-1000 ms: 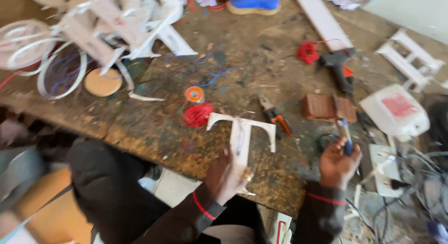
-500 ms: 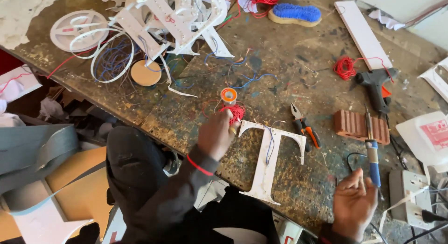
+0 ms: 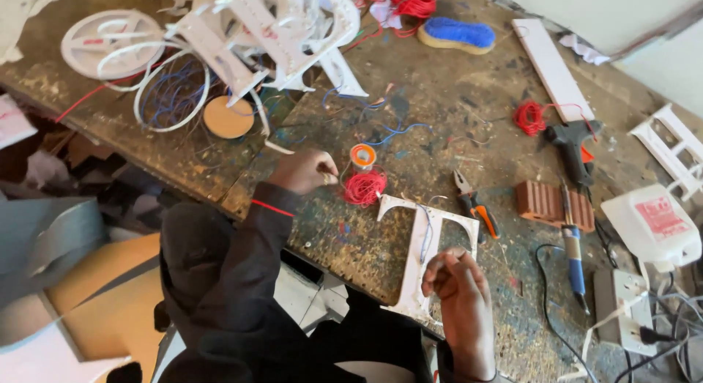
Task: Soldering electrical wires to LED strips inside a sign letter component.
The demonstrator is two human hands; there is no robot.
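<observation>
1. Wiring the white T-shaped letter [image 3: 428, 251] appears to be the step in hand: the right hand [image 3: 461, 295] pinches a thin wire over its stem, while the left hand [image 3: 307, 170] grips at the red wire coil [image 3: 365, 187]
2. Next calls for steady, fine threading
3. The letter lies flat at the workbench [image 3: 439, 83] edge, long axis running near to far, crossbar away from the person

The right hand [image 3: 458, 295] covers the middle of the white letter [image 3: 428, 255], and its wrist runs off the bottom edge; the left hand [image 3: 307, 170] hides whatever its fingertips pinch beside the red wire bundle [image 3: 365, 187]; the white frame [image 3: 677, 152] is cut by the right edge.
</observation>
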